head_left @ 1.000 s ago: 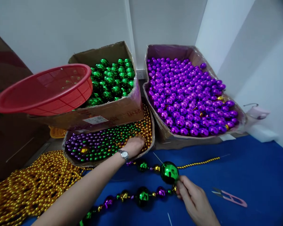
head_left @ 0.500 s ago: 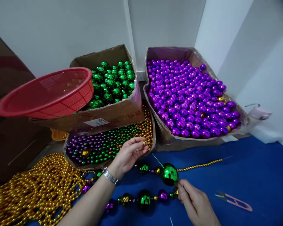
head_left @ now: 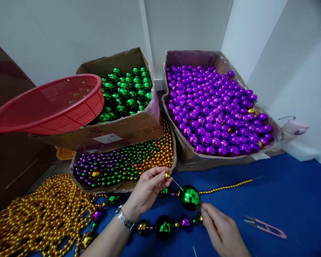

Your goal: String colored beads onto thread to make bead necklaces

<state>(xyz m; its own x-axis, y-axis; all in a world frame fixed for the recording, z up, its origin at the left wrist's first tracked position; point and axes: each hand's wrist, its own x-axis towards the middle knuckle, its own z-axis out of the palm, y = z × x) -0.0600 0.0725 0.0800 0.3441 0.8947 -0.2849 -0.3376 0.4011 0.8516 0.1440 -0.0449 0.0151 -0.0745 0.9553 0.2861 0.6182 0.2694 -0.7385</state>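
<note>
My left hand (head_left: pixel 147 187) pinches a small gold bead (head_left: pixel 167 175) between thumb and fingertips. The bead is at the end of a thin needle or wire (head_left: pixel 177 183) that sticks out of a large shiny green ball (head_left: pixel 190 197). My right hand (head_left: pixel 220 228) is closed just below that ball, its fingertips gripping the bead strand beside a gold bead. Further along, the strand carries another big green ball (head_left: pixel 164 228), a purple ball (head_left: pixel 185 221) and smaller beads. Exactly what lies between the right fingertips is partly hidden.
Behind are cartons of green balls (head_left: pixel 123 93) and purple balls (head_left: pixel 208 110), with a low box of small mixed beads (head_left: pixel 117 164). A red basket (head_left: pixel 69 121) overhangs at left, above piled gold bead chains (head_left: pixel 37 217). Pink thread snips (head_left: pixel 270 228) lie on the blue surface (head_left: pixel 291 192).
My left hand has moved slightly right and down from the low bead box, bringing the gold bead to the wire tip. The right hand stays almost still with the green ball.
</note>
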